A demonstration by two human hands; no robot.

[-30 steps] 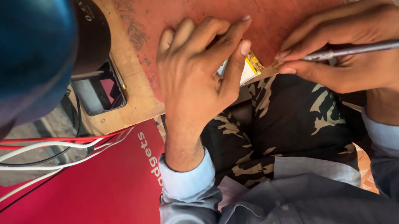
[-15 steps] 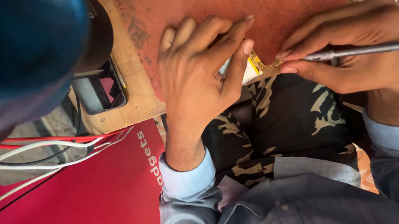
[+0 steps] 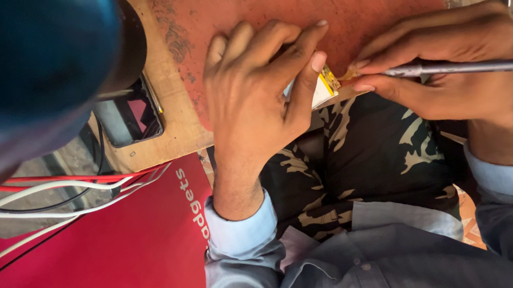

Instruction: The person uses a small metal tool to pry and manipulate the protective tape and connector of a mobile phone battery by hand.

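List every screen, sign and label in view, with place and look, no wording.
Phone screen: left on the wooden board, dark rectangle, reddish reflection.
Red sign: lower left, flat, white lettering.
Yellow label strip: on the small white part under the left hand, beside the right hand.

small white part (image 3: 318, 92) mostly under left hand (image 3: 258, 99) (kind unclear), tool (image 3: 473, 66) cut off

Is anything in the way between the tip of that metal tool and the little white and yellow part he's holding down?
Nothing visible. The metal tool in the right hand meets the small part's yellow edge directly; the left hand covers only its far side.
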